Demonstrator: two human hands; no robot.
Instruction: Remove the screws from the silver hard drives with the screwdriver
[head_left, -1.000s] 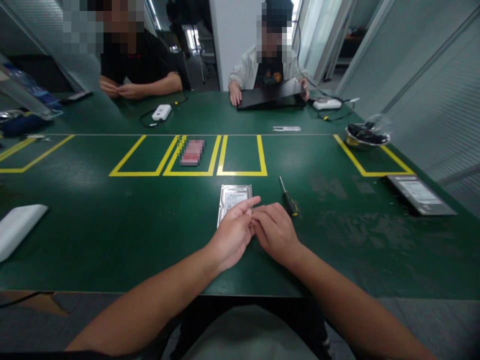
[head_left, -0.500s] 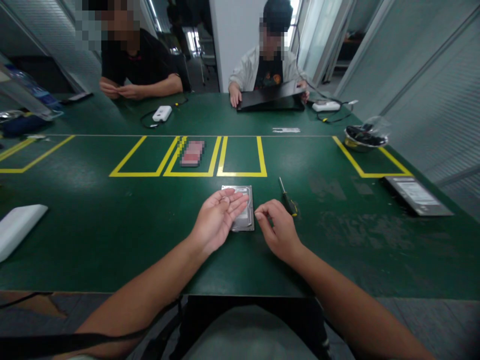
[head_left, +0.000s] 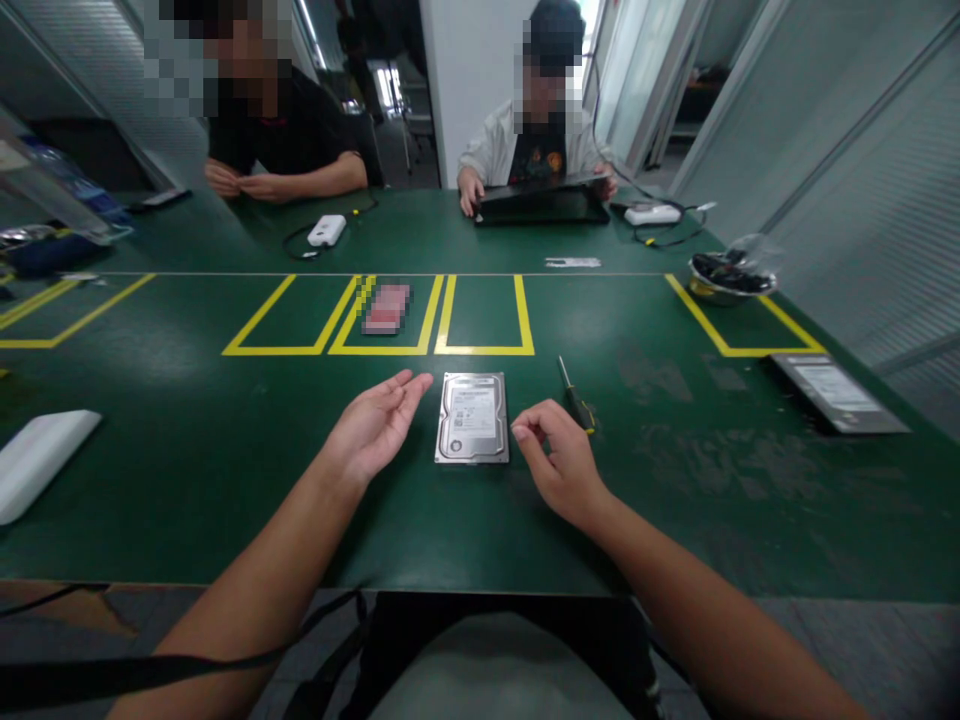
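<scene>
A silver hard drive [head_left: 472,417] lies flat, label up, on the green table [head_left: 225,450] between my hands. My left hand [head_left: 371,430] hovers just left of it, palm turned up and fingers stretched out, with nothing visible in it. My right hand [head_left: 559,460] sits at the drive's right edge with thumb and forefinger pinched together; whatever they hold is too small to make out. A small screwdriver [head_left: 576,395] with a black and yellow handle lies just beyond my right hand.
Three yellow taped boxes [head_left: 484,315] lie beyond the drive, the middle one holding a pink item [head_left: 385,307]. A metal bowl [head_left: 731,275] and a flat grey device [head_left: 840,392] sit at right, a white object [head_left: 41,460] at left. Two people sit across the table.
My hands, touching over the drive a second ago, have parted. My left hand turned palm up and slid left off the drive, uncovering it. My right hand stayed at the right edge.
</scene>
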